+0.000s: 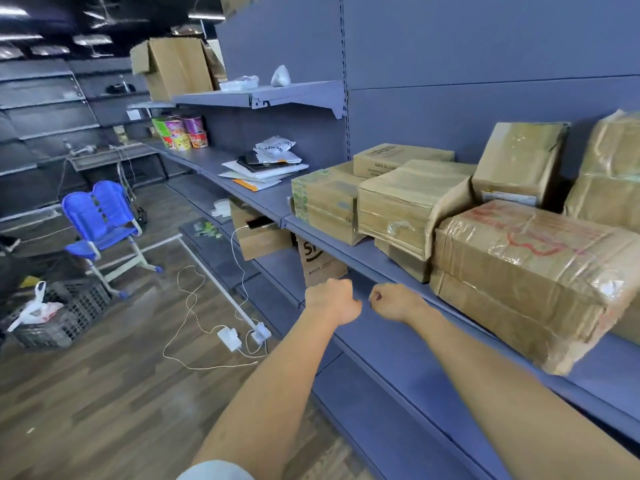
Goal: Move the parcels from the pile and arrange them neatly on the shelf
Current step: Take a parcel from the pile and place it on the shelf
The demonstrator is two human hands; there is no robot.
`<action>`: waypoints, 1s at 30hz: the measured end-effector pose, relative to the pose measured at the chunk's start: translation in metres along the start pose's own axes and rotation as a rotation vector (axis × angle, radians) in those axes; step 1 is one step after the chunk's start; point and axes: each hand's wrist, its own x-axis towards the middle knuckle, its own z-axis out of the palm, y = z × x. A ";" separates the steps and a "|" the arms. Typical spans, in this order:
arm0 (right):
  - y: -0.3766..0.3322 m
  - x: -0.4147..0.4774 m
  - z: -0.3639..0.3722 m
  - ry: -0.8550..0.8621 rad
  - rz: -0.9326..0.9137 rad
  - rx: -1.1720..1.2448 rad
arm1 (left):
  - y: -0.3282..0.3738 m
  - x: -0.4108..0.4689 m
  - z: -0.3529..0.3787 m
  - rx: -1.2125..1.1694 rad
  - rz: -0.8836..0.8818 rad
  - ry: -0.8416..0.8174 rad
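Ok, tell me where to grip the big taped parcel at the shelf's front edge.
Probably grip the big taped parcel by its two ends, coming from the aisle side: it is wide, it sits at the front edge of the shelf, and other boxes crowd its back.

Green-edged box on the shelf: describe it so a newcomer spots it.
Take the blue-grey shelving on the right and its row of brown parcels. The green-edged box ends that row on the left. It alone has green print down its side.

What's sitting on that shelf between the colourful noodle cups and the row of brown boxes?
In the head view, a loose heap of flat mailers lies between the noodle cups and the brown boxes.
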 end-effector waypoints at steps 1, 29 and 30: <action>-0.004 0.005 0.001 0.016 0.021 0.001 | -0.006 0.007 0.000 -0.005 0.014 -0.004; -0.023 0.049 -0.007 -0.183 0.341 0.217 | -0.063 0.156 -0.053 -0.339 0.423 0.086; -0.022 0.051 -0.010 -0.206 0.338 0.239 | -0.060 0.161 -0.059 -0.401 0.414 0.124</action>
